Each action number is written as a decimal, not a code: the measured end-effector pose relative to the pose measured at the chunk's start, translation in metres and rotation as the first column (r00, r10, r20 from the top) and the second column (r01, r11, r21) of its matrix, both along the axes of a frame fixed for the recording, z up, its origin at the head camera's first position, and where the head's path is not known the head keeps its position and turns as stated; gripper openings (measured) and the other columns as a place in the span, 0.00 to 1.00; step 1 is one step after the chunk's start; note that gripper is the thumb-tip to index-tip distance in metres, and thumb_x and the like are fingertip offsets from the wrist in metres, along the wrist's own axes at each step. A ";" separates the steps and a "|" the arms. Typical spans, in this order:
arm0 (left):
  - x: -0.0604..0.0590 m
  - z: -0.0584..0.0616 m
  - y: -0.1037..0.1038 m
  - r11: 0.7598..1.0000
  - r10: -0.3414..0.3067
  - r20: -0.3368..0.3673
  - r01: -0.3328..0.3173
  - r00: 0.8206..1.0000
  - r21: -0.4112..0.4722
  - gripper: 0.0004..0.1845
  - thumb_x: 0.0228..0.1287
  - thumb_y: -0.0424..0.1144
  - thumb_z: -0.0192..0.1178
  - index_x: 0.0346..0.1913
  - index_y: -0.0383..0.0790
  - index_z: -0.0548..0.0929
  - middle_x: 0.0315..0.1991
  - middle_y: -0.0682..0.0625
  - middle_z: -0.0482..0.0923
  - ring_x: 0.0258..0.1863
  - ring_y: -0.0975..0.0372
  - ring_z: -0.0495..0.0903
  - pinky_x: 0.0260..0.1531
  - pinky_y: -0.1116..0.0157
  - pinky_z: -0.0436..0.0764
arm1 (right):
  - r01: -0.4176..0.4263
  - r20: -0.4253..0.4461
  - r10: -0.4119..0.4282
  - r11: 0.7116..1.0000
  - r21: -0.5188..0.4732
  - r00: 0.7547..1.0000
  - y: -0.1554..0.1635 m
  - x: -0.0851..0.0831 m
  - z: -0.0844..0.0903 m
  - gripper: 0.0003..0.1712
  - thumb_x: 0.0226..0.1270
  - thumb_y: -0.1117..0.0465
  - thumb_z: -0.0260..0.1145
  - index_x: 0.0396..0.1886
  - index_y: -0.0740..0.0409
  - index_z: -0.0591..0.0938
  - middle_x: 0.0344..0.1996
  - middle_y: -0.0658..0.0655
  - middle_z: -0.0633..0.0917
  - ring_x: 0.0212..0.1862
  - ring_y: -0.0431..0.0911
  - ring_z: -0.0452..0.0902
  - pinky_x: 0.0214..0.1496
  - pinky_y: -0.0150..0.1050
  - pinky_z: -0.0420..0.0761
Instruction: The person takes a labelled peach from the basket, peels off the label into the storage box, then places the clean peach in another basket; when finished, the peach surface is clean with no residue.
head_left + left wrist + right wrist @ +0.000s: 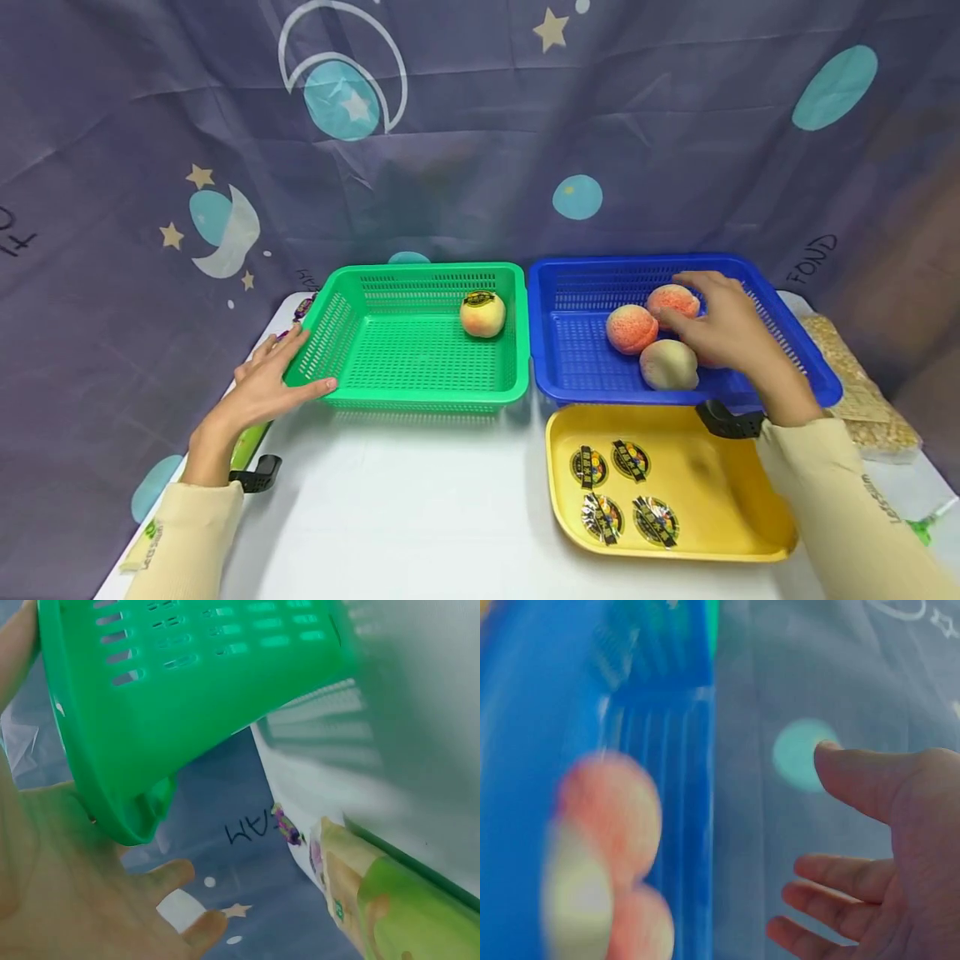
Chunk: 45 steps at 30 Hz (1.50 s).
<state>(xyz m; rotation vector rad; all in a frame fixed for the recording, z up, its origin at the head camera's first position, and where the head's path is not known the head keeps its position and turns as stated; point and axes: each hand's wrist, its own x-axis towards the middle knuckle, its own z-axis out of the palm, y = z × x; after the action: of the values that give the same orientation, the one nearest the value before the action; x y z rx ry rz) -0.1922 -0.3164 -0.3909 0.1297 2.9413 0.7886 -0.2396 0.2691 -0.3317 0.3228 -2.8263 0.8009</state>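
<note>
While your left hand (273, 379) rested flat and open against the green basket (420, 400) rim, likely steadying it, your right hand (723, 325) hovered, grip open and empty, over three peaches (632, 328) in the blue basket (570, 379) on the tabletop (420, 500).

White table (420, 500) carries a green basket (420, 392); blue basket (570, 375) just right of it, yellow tray (720, 500) in front of the blue.
</note>
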 end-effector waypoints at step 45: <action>-0.009 0.007 0.002 0.999 -0.031 0.059 0.031 0.998 -0.008 0.65 0.54 0.65 0.71 0.83 0.39 0.43 0.83 0.39 0.38 0.80 0.35 0.43 0.62 0.21 0.47 | -0.016 0.435 0.196 0.923 -0.383 0.879 -0.241 -0.080 -0.040 0.51 0.70 0.57 0.69 0.83 0.54 0.49 0.81 0.62 0.54 0.81 0.60 0.52 0.76 0.59 0.64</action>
<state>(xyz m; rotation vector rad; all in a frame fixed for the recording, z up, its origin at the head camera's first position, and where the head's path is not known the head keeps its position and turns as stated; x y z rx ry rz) -0.2010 -0.3147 -0.3843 0.1487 2.8804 0.7616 -0.3200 0.0280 -0.3715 0.2556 -2.9988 1.6057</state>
